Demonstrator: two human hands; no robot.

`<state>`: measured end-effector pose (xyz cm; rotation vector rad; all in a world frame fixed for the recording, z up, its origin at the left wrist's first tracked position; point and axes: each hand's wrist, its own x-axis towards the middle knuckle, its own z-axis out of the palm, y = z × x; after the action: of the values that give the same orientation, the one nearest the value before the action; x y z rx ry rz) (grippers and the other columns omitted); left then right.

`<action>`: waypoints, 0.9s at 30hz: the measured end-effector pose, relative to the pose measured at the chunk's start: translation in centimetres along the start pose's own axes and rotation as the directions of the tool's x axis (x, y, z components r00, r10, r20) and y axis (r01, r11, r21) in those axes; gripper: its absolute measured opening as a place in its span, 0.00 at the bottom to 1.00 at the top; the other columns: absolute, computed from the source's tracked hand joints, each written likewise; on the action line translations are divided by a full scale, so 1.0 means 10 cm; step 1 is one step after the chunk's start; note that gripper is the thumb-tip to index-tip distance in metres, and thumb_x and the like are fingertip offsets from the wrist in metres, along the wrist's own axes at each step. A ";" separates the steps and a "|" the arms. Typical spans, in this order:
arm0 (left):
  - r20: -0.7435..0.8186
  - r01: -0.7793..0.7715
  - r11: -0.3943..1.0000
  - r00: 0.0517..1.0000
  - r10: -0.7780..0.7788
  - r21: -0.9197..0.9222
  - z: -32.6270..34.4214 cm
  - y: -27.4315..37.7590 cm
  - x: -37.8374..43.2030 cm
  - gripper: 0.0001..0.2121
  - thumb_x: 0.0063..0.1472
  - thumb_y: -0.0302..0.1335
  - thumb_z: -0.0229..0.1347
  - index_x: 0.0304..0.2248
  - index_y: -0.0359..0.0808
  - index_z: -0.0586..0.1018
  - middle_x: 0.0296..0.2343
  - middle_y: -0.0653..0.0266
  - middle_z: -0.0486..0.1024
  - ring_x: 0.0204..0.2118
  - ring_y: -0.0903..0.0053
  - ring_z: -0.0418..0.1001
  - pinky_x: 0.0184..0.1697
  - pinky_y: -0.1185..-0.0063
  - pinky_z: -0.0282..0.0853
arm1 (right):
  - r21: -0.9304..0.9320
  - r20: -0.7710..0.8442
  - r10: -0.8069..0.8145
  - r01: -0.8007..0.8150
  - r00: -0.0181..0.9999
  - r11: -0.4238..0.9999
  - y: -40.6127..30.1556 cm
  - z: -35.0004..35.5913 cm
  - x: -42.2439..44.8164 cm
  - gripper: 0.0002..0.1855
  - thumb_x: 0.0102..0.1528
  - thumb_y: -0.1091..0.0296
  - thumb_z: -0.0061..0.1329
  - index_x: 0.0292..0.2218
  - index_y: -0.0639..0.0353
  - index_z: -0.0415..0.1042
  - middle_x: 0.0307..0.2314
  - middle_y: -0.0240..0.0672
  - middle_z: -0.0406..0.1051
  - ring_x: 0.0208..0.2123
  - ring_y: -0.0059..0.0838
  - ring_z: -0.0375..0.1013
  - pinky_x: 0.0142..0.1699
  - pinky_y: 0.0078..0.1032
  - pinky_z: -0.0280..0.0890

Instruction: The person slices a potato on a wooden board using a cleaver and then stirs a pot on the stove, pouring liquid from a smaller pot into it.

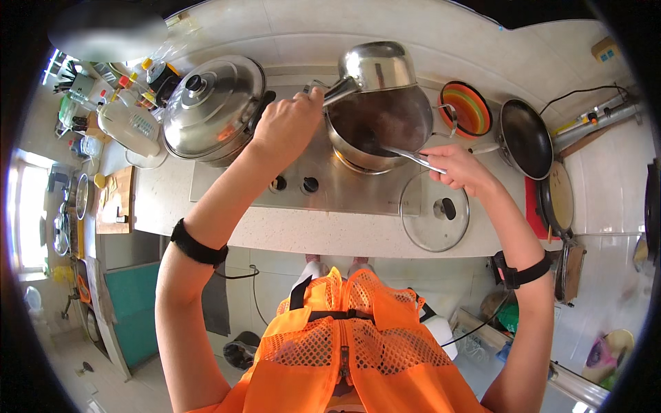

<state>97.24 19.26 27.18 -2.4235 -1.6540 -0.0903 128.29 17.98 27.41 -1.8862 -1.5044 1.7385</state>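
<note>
My left hand [292, 121] grips the handle of a small steel saucepan [379, 67], which is tilted over a larger steel pot [384, 161] on the lit right burner. Dark liquid [361, 121] is inside the large pot, with steam over it. In my right hand [459, 168] is the metal handle of a utensil [415, 157]; its far end reaches into the pot and is hidden. A glass lid [436, 232] with a black knob lies on the counter below my right hand. The saucepan's inside cannot be seen.
A large lidded steel pot [214, 113] stands on the left of the stainless steel gas stove [335, 199]. Right of the pot are a striped bowl [466, 108] and a black frying pan [526, 139]. A plastic jug [126, 126], bottles and a wooden cutting board [116, 199] are at left.
</note>
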 end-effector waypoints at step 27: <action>0.773 0.804 -0.210 0.594 0.224 -0.557 0.16 0.08 0.31 0.09 0.62 0.28 0.49 0.40 0.33 0.72 0.16 0.77 0.58 0.12 0.95 0.50 0.11 0.92 0.41 | -0.137 -0.137 -0.208 0.189 0.969 0.972 -0.23 -0.22 -0.43 0.19 0.56 0.68 0.43 0.48 0.61 0.68 0.20 0.31 0.66 0.17 0.16 0.63 0.20 0.18 0.53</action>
<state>99.06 22.13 25.97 -2.5990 -3.9061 -1.1743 129.70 17.00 32.46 -1.8036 -1.7093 1.4144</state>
